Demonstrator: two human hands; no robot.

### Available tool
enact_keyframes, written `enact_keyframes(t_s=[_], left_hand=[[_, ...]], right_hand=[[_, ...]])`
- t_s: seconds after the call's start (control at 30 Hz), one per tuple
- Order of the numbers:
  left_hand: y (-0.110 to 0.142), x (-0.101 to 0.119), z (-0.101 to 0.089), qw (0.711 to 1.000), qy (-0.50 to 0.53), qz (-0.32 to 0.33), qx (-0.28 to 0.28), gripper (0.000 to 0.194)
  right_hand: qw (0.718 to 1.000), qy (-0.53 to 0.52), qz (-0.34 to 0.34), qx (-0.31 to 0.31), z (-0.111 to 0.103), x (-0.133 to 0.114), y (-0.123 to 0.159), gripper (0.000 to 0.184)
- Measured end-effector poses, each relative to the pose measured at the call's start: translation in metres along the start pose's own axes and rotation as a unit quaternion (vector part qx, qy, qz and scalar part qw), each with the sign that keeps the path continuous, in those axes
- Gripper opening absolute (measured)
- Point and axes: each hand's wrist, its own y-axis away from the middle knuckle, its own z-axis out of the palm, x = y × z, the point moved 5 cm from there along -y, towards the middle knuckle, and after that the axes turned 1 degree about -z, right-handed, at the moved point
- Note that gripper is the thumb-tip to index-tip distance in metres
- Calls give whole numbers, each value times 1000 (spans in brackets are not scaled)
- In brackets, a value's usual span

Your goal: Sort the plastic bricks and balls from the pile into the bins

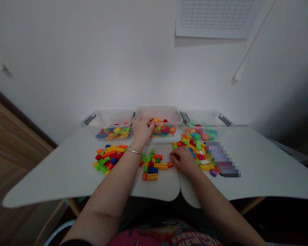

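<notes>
Plastic building bricks [152,165] lie in three loose heaps across the front of a pale worktop [64,171], in red, yellow, green, blue and orange. Nearest the body, a dark top with pink printed lettering [166,238] shows at the bottom of the view, just behind the worktop's curved front edge. Both bare forearms reach forward from there.

The right hand [183,160] rests low among the bricks, its fingers [174,154] curled and pressed down at the edge of the right-hand heap [195,152]. Its grip looks loosely closed, but the palm and fingers hide whatever lies beneath, so I cannot tell whether it holds a brick. The middle heap sits just beside that hand, and the left-hand heap [109,158] lies just beyond the left forearm, which wears a thin metal bangle [133,151].

Further out, the left hand [142,131] reaches over the near rim of the middle of three see-through plastic bins [159,112], its fingers [151,120] bent down by the bricks inside. Whether that grip is closed on anything cannot be seen. The left bin [113,118] also holds mixed bricks, while the right bin [204,118] holds rounded pink and green pieces.

A pixelated patch [220,159] covers something at the right heap's edge. Behind everything rises a white wall [92,61], with a gridded sheet [215,17] high on it.
</notes>
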Motion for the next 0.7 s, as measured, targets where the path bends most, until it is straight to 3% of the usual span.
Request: enact_keyframes(t_s=[0.23,0.5,0.6,0.7], left_hand=[[4,-1,-1,999,1,49,-17,32],[31,-6,-22,992,59,97,59,34],[45,-7,-25,990,57,124,28,28],[55,-13,-17,988,38,142,-52,24]], right_hand=[[1000,6,-3,-2,0,0,0,11],[1000,8,8,-10,0,-1,-1,10],[1000,4,7,-12,-1,-2,0,8],[1000,5,-10,-13,-3,-5,1,7]])
